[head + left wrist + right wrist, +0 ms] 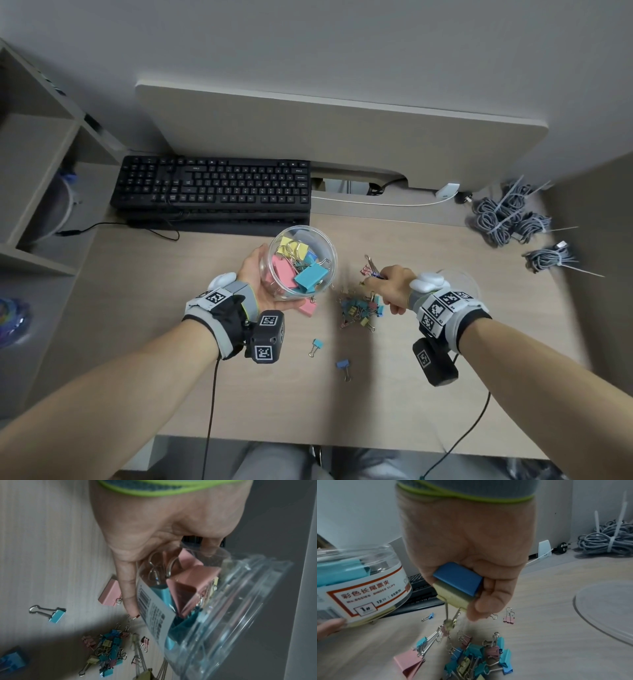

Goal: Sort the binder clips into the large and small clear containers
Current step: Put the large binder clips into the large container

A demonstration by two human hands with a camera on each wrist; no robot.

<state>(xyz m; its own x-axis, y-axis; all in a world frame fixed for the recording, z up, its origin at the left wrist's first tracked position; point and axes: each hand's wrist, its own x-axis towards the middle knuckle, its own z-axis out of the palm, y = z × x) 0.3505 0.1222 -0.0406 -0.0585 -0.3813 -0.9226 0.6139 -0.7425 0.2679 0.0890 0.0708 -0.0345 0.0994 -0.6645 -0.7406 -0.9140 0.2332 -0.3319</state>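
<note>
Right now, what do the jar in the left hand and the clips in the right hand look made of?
Jar: clear glossy plastic, probably; the clips show through its wall, and a paper label wraps it.
Clips in the right hand: blue clip and yellow clip look like painted sheet metal, satin finish, folded edges. Handles: bare shiny wire, likely steel.
</note>
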